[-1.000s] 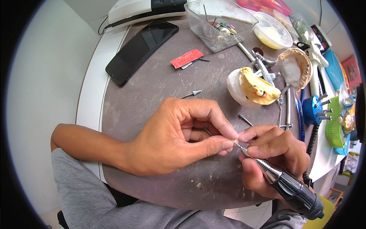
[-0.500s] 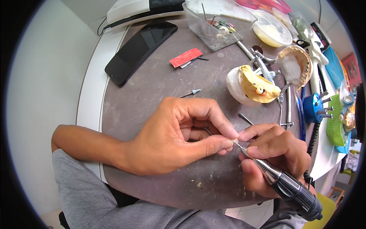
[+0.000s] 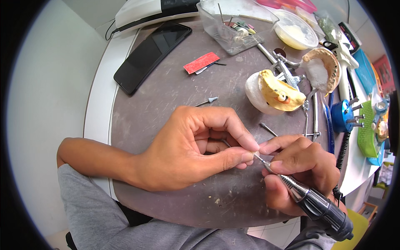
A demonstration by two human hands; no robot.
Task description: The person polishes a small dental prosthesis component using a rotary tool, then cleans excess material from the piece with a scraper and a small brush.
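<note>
My right hand (image 3: 302,166) grips a black and silver rotary handpiece (image 3: 317,208), its thin metal shank pointing up and left. The shank's tip meets the pinched thumb and index finger of my left hand (image 3: 196,150). What those fingertips hold is mostly hidden; only a tiny pale bit shows. A thin metal rod also shows inside the curl of my left fingers. Beyond my left hand lies a bur with a grey pointed tip (image 3: 213,99). Another slim metal bur (image 3: 268,129) rests just past my right fingertips.
Ahead on the brown bench (image 3: 166,100) stands a yellow and white dental cast (image 3: 273,93) on a metal articulator, its other cast (image 3: 323,71) swung open. A black phone (image 3: 152,56), red strip (image 3: 201,63), clear bin of burs (image 3: 237,27) and blue bur holder (image 3: 342,116) surround it.
Both hands keep almost the same pose, with the handpiece tip still at my left fingertips. The view has shifted very slightly.
</note>
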